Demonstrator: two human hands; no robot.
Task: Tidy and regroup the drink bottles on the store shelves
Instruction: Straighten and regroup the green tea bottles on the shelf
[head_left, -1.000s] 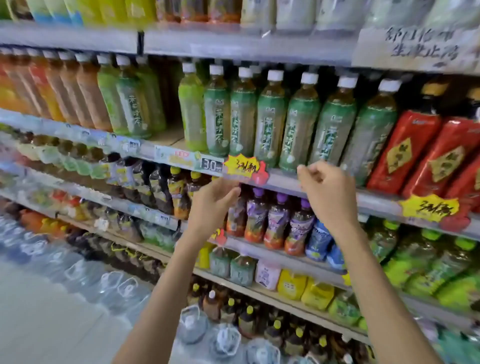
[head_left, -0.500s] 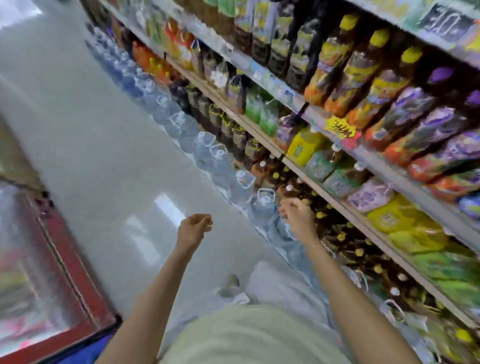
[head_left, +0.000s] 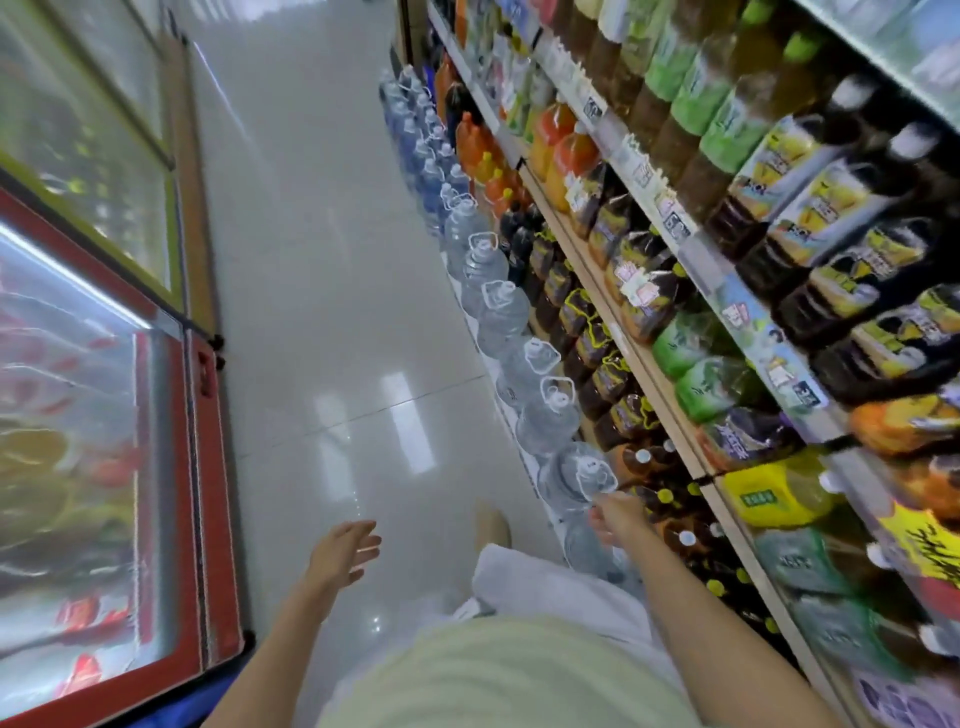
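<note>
The store shelves run along the right, packed with drink bottles: green-labelled ones, dark yellow-capped ones low down, a yellow jug. My left hand hangs over the aisle floor, fingers spread, holding nothing. My right hand is low beside the large clear water jugs at the shelf foot, fingers loosely curled; nothing shows in it.
A row of water jugs lines the floor along the shelf base. A red-framed chest freezer with glass lids stands on the left. The tiled aisle floor runs between them. My foot shows below.
The view has swung from the upper shelves down and left along the aisle. Both hands dropped from the shelf edge to waist height; the left opened over the floor.
</note>
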